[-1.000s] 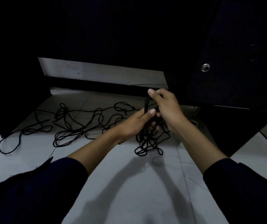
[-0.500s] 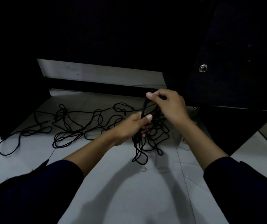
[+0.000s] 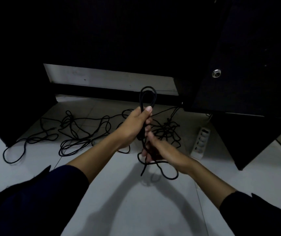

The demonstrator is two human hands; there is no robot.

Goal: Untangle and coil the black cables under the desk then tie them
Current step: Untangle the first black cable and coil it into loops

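My left hand [image 3: 134, 124] is closed around a bundle of black cable, and a doubled loop [image 3: 147, 96] stands up above its fist. Just below it, my right hand [image 3: 155, 149] grips the same cable where it hangs down. A loose loop and a free end [image 3: 161, 169] dangle under my right hand above the floor. More black cable [image 3: 78, 133] lies tangled across the pale floor tiles to the left, and another knot of it [image 3: 168, 132] lies behind my hands.
A white power strip [image 3: 200, 142] lies on the floor at the right, beside a dark desk panel [image 3: 248, 142]. Another dark panel [image 3: 8, 116] stands at the left. A black cabinet with a round metal lock [image 3: 216, 73] hangs at the upper right.
My left hand has risen with the cable loop now standing above it. My right hand has let go of the top and dropped below the left, gripping the hanging cable.
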